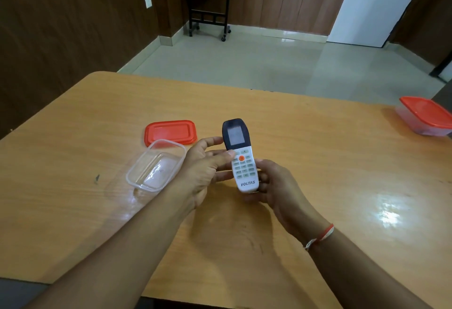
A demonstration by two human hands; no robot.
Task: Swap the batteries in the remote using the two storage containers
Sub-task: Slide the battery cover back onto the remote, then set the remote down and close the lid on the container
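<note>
A white remote [242,159] with a dark screen end and an orange button is held face up above the wooden table [318,162], its buttons toward me. My left hand [204,170] grips its left side, thumb resting on the keypad. My right hand [274,186] cups its lower right side from beneath. An open clear container [156,164] sits just left of my left hand and looks empty; its red lid [170,132] lies flat behind it. A second clear container with a red lid on [426,117] stands at the table's far right edge. No batteries are visible.
A small dark mark [97,178] lies on the table to the left. Beyond the table's far edge are a tiled floor, a dark wheeled stand [208,15] and wood-panelled walls.
</note>
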